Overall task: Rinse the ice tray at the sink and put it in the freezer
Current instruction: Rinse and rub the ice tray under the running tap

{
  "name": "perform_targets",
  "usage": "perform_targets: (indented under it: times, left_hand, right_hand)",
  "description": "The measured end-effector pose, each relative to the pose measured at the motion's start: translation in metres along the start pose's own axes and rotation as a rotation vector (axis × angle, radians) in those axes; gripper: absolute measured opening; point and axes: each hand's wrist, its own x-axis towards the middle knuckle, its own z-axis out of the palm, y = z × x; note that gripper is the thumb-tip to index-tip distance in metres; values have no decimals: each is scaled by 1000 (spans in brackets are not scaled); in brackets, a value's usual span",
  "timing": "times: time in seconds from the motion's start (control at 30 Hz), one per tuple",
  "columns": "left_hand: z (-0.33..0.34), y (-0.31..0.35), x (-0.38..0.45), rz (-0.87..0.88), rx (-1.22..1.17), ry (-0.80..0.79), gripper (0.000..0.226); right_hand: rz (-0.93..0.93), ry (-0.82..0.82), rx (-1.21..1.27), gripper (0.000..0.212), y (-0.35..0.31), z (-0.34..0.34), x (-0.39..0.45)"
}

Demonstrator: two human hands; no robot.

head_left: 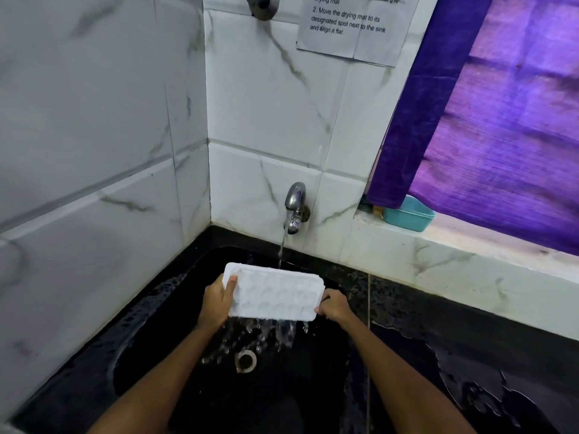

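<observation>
Both hands hold a white ice tray (275,291) over a black sink (188,308): the left hand (216,303) grips one short end, thumb laid across the tray's face, while the right hand (333,306) pinches the opposite end, its fingertips curled out of sight behind the rim. The tray is tilted, near edge down, with water spilling from that edge toward the drain (246,361). A thin stream falls from the wall tap (295,208) and meets the tray's far edge. A printed notice (357,23) taped to the marble-veined tiles is cut off at the top, only its second instruction readable. Right of the tap, a purple curtain (501,114) covers the window and partly hides a teal tub (410,216) on the sill. Wet patches shine on the dark counter (470,355).
</observation>
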Motion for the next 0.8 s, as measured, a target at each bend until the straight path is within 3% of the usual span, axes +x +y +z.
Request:
perform_targets:
  times: [0.03,0.1,0.2,0.3,0.37,0.47,0.53,0.6,0.7,0.8]
  left_hand:
    - [-7,-5,0,47,103,-117,25]
    - [-19,-16,3,116,314,-307,27]
    - [-25,-20,1,111,388,-332,37]
    - [-18,-18,1,18,296,-265,39]
    - [-11,-17,3,-176,166,-236,33]
    - [2,-12,5,-537,-223,-223,42]
    - [13,-5,11,-653,-391,-224,49]
    - [26,8,21,-722,-475,-219,54]
    - [48,33,39,-760,-537,-232,53]
    - [72,55,53,-726,-523,-204,54]
  right_hand:
    - [-47,28,-13,8,5,1,-3]
    - [-139,99,-58,8,13,2,-7]
    - [-226,166,-145,28,13,2,-8]
    - [-218,139,-139,20,7,2,-5]
    - [-184,89,-66,15,3,-1,-3]
    - [-93,89,64,28,-5,-3,0]
    - [-47,91,47,21,-9,-8,6]
    - [-6,108,-4,19,-12,-19,13]
    - [55,171,-70,38,-12,-45,24]
    - [63,277,-111,17,-13,-67,29]
